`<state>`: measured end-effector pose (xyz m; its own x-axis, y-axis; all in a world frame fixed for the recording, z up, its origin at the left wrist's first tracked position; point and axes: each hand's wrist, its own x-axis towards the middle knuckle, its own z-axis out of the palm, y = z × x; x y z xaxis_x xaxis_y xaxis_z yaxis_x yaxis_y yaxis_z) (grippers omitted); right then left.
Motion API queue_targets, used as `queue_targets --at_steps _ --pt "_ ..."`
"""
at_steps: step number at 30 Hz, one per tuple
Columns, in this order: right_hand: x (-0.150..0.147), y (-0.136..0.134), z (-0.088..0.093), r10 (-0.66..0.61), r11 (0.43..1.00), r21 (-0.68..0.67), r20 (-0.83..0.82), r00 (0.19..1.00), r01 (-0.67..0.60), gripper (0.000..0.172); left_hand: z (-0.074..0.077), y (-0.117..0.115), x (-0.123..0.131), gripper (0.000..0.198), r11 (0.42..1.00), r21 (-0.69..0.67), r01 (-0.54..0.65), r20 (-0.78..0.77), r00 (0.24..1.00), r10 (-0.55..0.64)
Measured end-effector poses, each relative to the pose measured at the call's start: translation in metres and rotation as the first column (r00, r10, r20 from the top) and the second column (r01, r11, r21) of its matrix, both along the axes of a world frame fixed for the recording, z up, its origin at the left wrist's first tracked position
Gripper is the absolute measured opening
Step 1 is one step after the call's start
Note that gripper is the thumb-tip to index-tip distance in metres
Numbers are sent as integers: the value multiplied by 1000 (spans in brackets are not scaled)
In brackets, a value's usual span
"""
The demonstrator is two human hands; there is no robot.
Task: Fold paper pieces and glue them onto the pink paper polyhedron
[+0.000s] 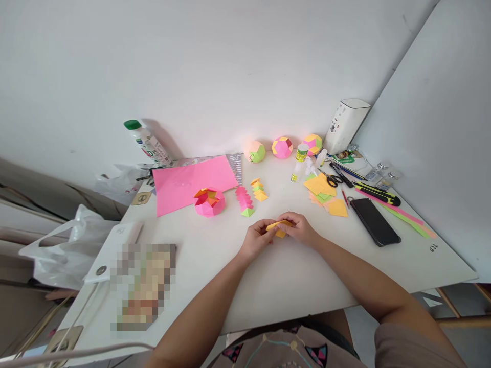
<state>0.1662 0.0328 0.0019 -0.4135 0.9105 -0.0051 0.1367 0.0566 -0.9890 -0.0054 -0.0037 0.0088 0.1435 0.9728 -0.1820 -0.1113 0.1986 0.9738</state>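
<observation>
at the near middle of the white tabletop (207, 248), to the right of the pink open-topped faceted paper ball (210, 210), the left hand (256, 239) and right hand (302, 229) grip a small angular orange paper piece (283, 233), thumbs and fingers closed on its two sides. for a crisp crease, it seems best to align the edges first, then press evenly with both thumbs.

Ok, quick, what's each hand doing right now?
Left hand: closed, fingers pinching the folded orange paper.
Right hand: closed too, pinching the same paper from the other side.
</observation>
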Motion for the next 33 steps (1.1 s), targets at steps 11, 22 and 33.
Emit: queue_targets --at_steps 11,22,33 --pt "0 1 -1 20 999 -39 13 1000 -20 24 -3 2 0 39 1000 -7 -18 27 999 18" --pt "3 1 -1 69 995 -67 -20 997 -71 22 -11 4 0 36 997 -4 -77 85 993 77" --pt "1 0 0 75 997 -37 1 997 -75 25 -5 3 0 36 996 -5 -93 61 994 93"
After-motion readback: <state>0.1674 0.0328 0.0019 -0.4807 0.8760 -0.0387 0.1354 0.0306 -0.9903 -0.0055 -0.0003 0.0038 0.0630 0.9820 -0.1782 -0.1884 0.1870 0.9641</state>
